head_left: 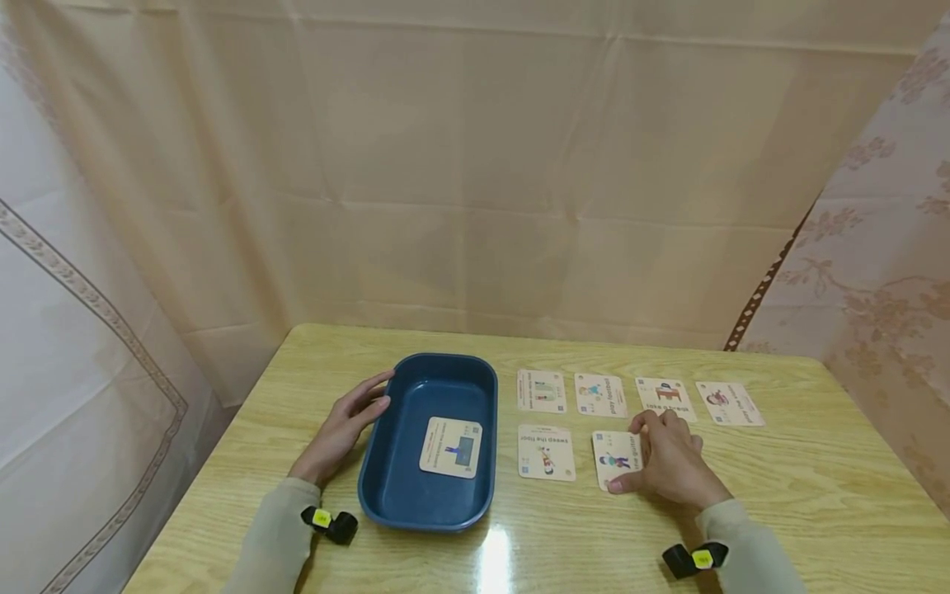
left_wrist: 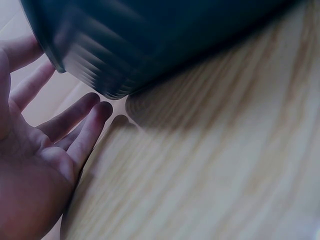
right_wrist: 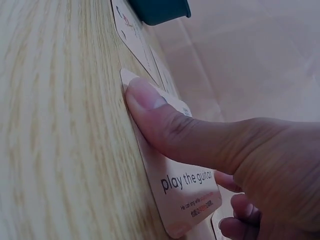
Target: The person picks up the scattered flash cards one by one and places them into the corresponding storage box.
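Note:
My right hand (head_left: pixel 671 460) spans a square "play the guitar" card (head_left: pixel 614 455) in the near row, thumb at its near edge and fingertips at its far edge. In the right wrist view the thumb (right_wrist: pixel 150 102) lies over the card's face, above the printed words. My left hand (head_left: pixel 343 429) rests against the left side of a blue plastic tray (head_left: pixel 366 483), its fingers loosely extended at the rim. Inside the tray lies one card (head_left: pixel 450 447) showing a figure at a dark board. Left of the guitar card is a "sweep the floor" card (head_left: pixel 546 452).
Farther back, a row holds several cards: one with two green shapes (head_left: pixel 541 391), a "play football" card (head_left: pixel 600 395), a card with a red figure (head_left: pixel 665 399) and another picture card (head_left: pixel 730 403). The wooden table (head_left: pixel 579 544) meets a beige curtain (head_left: pixel 460 181) behind.

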Demonstrator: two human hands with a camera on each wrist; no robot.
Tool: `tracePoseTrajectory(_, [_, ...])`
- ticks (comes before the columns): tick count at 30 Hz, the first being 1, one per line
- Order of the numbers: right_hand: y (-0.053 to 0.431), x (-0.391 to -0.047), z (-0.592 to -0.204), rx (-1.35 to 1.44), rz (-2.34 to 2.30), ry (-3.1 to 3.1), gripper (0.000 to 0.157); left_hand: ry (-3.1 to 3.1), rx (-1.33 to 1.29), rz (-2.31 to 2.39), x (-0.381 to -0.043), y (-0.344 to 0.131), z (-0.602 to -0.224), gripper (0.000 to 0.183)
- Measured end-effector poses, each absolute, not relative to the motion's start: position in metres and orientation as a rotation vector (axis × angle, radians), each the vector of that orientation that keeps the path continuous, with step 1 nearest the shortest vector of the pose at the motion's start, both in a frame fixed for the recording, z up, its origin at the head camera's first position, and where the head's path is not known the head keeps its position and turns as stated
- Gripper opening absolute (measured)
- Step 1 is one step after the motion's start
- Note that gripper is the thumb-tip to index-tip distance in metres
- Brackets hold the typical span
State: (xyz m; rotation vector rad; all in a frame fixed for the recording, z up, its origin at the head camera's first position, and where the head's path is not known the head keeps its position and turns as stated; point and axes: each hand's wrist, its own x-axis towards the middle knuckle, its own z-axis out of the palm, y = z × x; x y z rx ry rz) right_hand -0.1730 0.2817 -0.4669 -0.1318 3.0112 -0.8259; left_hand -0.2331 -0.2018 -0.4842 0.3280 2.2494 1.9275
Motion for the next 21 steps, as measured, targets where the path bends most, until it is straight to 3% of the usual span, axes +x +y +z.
tracePoseTrajectory(7, [0.283,-0.173,-0.461,-0.132,-0.916,2.975,0.074,2.242,0.323,1.928,-0.233,-0.202,-0.484,0.053])
tracePoseTrajectory(16, [0.291,-0.171,-0.453,-0.226,-1.012,2.939,0.036,2.247,0.327,1.927,-0.233,-0.202,-0.483,0.053])
tracePoseTrajectory(21, [0.296,-0.171,-0.448,-0.293,-1.016,2.956,0.026,2.248,0.324,1.925,-0.233,-0.201,-0.482,0.053])
